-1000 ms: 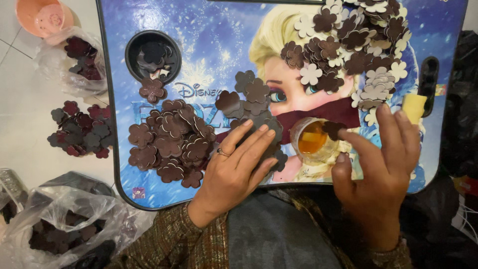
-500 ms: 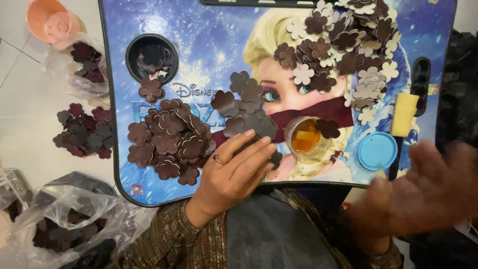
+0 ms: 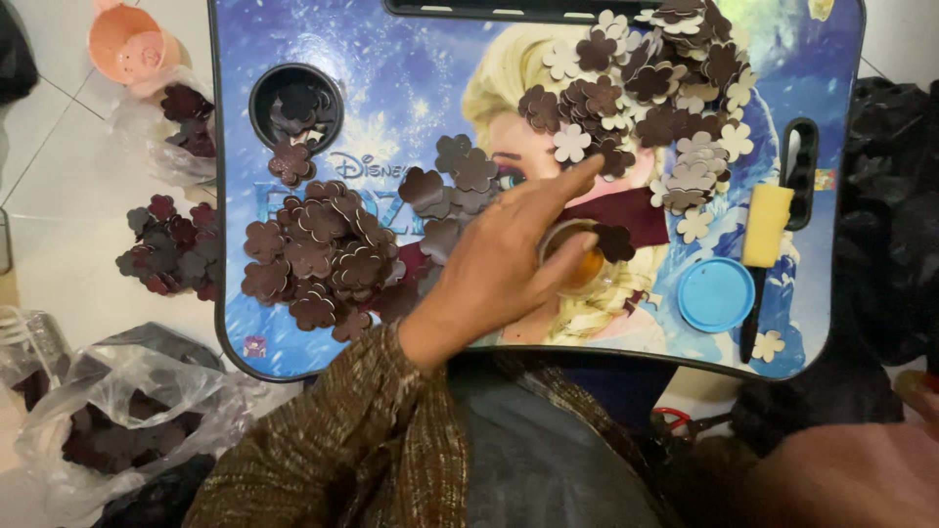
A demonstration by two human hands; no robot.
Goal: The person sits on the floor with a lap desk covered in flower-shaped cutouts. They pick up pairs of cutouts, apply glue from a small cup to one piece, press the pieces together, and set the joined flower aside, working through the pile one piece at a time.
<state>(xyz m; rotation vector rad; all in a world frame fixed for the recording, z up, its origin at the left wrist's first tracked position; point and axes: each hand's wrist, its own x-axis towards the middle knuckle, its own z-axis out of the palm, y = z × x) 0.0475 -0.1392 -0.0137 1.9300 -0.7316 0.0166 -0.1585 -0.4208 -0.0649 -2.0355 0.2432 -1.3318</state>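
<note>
Flower cutouts [image 3: 323, 254] crowd the bench [image 3: 411, 88] at centre frame; left hand [image 3: 499, 264] lies open, fingers spread, gripping nothing, beside the amber cup [image 3: 577, 259]. Right hand's state cannot be told. Risk: brushing could tip the cup.

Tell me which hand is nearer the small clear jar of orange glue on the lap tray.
Left. The left hand lies against the jar, fingers on its rim. The right hand is only a blur at the frame's lower right, off the tray.
</note>
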